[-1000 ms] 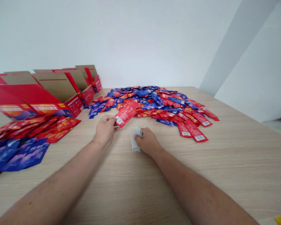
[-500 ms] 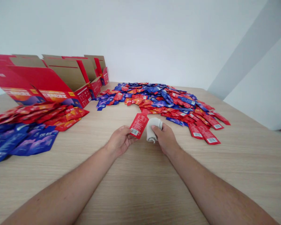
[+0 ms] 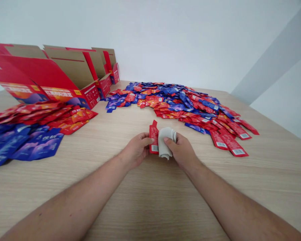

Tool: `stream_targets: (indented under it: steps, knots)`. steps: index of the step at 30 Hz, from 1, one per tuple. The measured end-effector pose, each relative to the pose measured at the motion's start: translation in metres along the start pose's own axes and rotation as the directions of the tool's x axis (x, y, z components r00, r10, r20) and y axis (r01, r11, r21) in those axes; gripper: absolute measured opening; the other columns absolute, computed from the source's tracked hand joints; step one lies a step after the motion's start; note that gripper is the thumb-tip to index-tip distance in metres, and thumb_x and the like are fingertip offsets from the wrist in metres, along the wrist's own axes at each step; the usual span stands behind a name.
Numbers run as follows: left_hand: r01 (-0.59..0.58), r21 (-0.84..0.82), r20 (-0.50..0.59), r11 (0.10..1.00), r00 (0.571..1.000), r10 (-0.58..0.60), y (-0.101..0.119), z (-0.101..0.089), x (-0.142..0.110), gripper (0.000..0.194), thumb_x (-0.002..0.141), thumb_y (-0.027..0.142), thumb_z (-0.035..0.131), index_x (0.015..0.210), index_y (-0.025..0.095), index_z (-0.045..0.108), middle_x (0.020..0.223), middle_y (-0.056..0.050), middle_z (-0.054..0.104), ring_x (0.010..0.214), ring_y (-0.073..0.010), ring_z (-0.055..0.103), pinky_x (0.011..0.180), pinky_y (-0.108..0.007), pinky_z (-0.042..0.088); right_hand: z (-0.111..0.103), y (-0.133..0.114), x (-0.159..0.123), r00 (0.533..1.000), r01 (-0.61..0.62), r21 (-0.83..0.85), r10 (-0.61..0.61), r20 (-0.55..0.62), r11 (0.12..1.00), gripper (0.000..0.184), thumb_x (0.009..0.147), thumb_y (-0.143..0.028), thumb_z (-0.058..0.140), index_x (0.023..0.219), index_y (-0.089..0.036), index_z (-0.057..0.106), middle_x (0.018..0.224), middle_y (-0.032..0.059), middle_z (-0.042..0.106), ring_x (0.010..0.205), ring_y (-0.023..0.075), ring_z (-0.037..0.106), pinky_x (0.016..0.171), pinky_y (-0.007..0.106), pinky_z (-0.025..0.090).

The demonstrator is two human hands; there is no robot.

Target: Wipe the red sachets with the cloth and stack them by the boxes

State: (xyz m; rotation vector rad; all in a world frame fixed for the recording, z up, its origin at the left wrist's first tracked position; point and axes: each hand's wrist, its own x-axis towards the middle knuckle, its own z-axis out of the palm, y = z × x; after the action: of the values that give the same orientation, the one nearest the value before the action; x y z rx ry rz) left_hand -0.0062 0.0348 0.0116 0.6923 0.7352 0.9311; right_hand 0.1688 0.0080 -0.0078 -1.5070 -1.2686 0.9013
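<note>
Between my hands, above the table, is a red sachet [image 3: 154,135] with a narrow neck at its top and a barcode at its lower end. My left hand [image 3: 139,149] is closed on its left edge, thumb on the printed face. A folded grey-white cloth [image 3: 165,142] is gripped in my right hand [image 3: 182,149], thumb pressed on its front. The cloth covers the right side of the sachet and appears to touch it.
A heap of red and blue sachets [image 3: 170,97] spreads across the back and right. On the left lie stacked red sachets [image 3: 75,120] and blue sachets [image 3: 43,144]. Behind those, several open red cardboard boxes [image 3: 57,80] stand along the wooden table [image 3: 150,201] near a white wall.
The cloth has come over the right part of the sachet. My left hand has turned the sachet more upright, with its thumb now on the face. The view has shifted slightly.
</note>
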Motion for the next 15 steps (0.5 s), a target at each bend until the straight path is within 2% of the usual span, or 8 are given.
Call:
stream_targets:
  steps: [4, 9, 12, 15]
  knots:
    - [0.031, -0.028, 0.067, 0.999, 0.997, -0.029, -0.001, 0.006, -0.006, 0.023, 0.064, 0.012, 0.062, 0.086, 0.012, 0.068, 0.079, -0.009, 0.071, 0.068, -0.0192, 0.065, 0.064, -0.029, 0.054, 0.003, -0.007, -0.006, 0.999, 0.014, -0.033, -0.013, 0.035, 0.999, 0.035, 0.084, -0.046, 0.062, 0.104, -0.019, 0.070, 0.087, 0.0050, 0.076, 0.074, 0.0226, 0.069, 0.065, 0.033, 0.054]
    - [-0.064, 0.020, 0.032, 0.998, 0.997, 0.064, -0.015, 0.005, -0.004, 0.031, 0.069, 0.019, 0.062, 0.099, 0.015, 0.068, 0.086, -0.008, 0.073, 0.080, -0.0249, 0.069, 0.066, -0.031, 0.053, 0.005, -0.019, -0.014, 0.995, 0.103, -0.244, -0.096, 0.042, 0.964, 0.028, 0.083, -0.043, 0.060, 0.098, -0.020, 0.069, 0.091, 0.0066, 0.074, 0.082, 0.0244, 0.067, 0.071, 0.036, 0.052]
    - [-0.129, 0.031, -0.026, 0.991, 0.991, 0.130, -0.024, 0.001, 0.000, 0.029, 0.082, 0.030, 0.063, 0.107, 0.016, 0.070, 0.093, -0.009, 0.075, 0.098, -0.0278, 0.070, 0.082, -0.035, 0.056, 0.003, -0.025, -0.017, 0.963, 0.271, -0.351, -0.253, 0.095, 0.896, 0.014, 0.083, -0.036, 0.060, 0.085, -0.022, 0.063, 0.087, 0.0054, 0.068, 0.082, 0.0229, 0.063, 0.075, 0.036, 0.051]
    - [-0.176, 0.069, 0.048, 0.982, 0.984, 0.173, -0.032, -0.002, -0.002, 0.039, 0.093, 0.045, 0.063, 0.119, 0.018, 0.070, 0.109, -0.010, 0.075, 0.120, -0.0280, 0.063, 0.097, -0.035, 0.052, -0.001, -0.030, -0.020, 0.877, 0.463, -0.422, -0.471, 0.092, 0.779, 0.009, 0.085, -0.031, 0.060, 0.085, -0.023, 0.059, 0.091, 0.0072, 0.063, 0.088, 0.0239, 0.060, 0.081, 0.038, 0.051]
